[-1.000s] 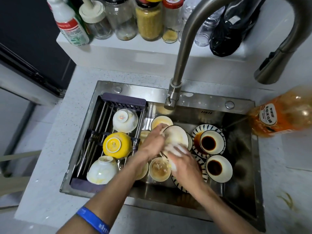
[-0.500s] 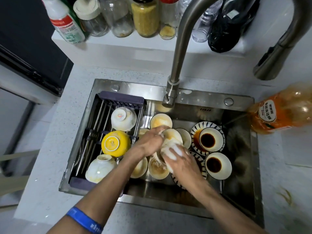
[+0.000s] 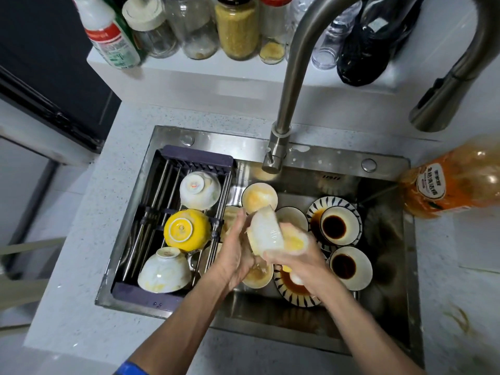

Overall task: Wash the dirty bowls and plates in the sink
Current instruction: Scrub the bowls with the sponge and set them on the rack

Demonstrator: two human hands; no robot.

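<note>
My left hand (image 3: 234, 257) grips a small white bowl (image 3: 266, 234) over the middle of the steel sink (image 3: 243, 143); the bowl is tipped on its side with its outer wall showing. My right hand (image 3: 301, 265) holds a soapy yellow sponge (image 3: 295, 242) against that wall. Below lie dirty dishes: a smeared bowl (image 3: 258, 197), two saucers of dark sauce (image 3: 339, 226) (image 3: 350, 267) and a striped plate (image 3: 292, 293), partly hidden by my hands. Three bowls stand upside down on the drain rack (image 3: 194, 158): white (image 3: 200, 189), yellow (image 3: 186, 230), white (image 3: 163, 270).
The faucet (image 3: 295, 90) arches over the sink's back edge, its spray head (image 3: 438, 104) hanging at the right. An orange detergent bottle (image 3: 454, 182) lies on the right counter. Jars and bottles (image 3: 235, 28) line the white ledge behind.
The bowl in my left hand has turned from showing its inside to lying on its side, outer wall up. My right hand moved with the sponge round to the outside.
</note>
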